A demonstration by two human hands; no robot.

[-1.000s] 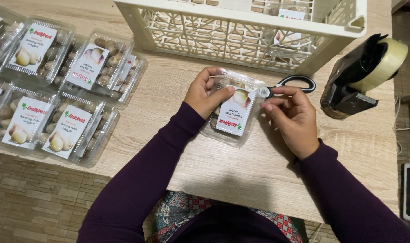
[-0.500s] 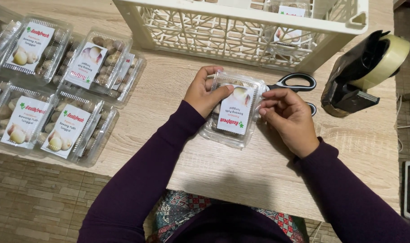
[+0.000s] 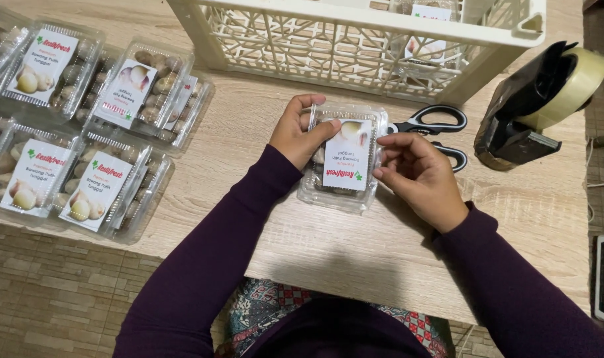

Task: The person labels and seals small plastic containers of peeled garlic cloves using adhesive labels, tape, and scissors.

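Near the front edge of the wooden table (image 3: 249, 159), about midway along it, a clear plastic clamshell pack (image 3: 342, 159) with a white label lies flat on the tabletop, held between both hands. The left hand (image 3: 300, 131) clasps the pack's left side, thumb laid across the lid near the top corner of the label and fingers curled round the far left corner. The right hand (image 3: 418, 174) is half closed at the pack's right edge, fingertips pinching or pressing the rim; whether it holds anything else there cannot be told. Both forearms wear dark purple sleeves (image 3: 216, 258). Just beyond the right hand, touching or nearly touching the pack's far right corner, lie black-handled scissors (image 3: 429, 126), handles pointing toward the right edge. Toward the left edge sits a cluster of matching labelled clamshell packs (image 3: 83, 132) filled with pale round bulbs, overlapping one another. Near the right edge stands a black tape dispenser (image 3: 540, 106) with a roll of clear tape. Along the far edge rests a cream lattice-sided plastic crate (image 3: 355, 40).
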